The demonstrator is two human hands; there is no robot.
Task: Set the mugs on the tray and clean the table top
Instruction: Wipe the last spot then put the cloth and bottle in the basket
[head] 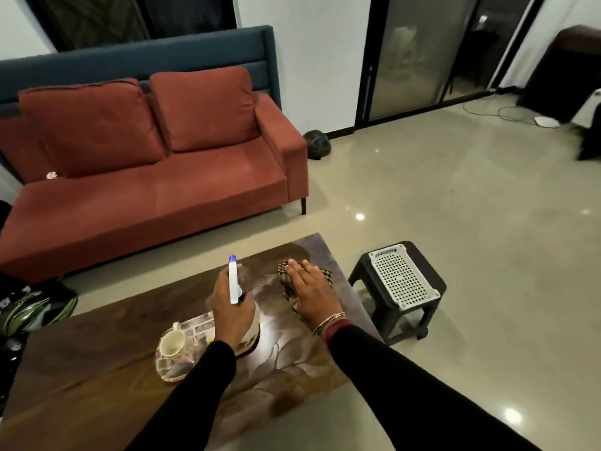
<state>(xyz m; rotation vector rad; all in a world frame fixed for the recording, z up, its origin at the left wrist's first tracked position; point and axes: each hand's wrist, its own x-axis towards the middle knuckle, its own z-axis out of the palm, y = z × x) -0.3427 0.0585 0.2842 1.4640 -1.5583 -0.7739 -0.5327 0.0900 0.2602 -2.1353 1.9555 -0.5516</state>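
Fingers of right hand half cover cloth.

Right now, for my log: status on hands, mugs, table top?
Left hand gripping spray bottle over tray. Right hand flat on checked cloth on table top. One mug visible on tray; left hand hides the rest.

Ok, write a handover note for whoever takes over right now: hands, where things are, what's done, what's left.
Left hand holds the spray bottle above the tray's right end.
Right hand lies flat on the cloth near the table's far right end.
Done: one mug sits on the tray; the left hand would hide any second mug.
Left: wipe the table top; what looks like spray shows beside the cloth.
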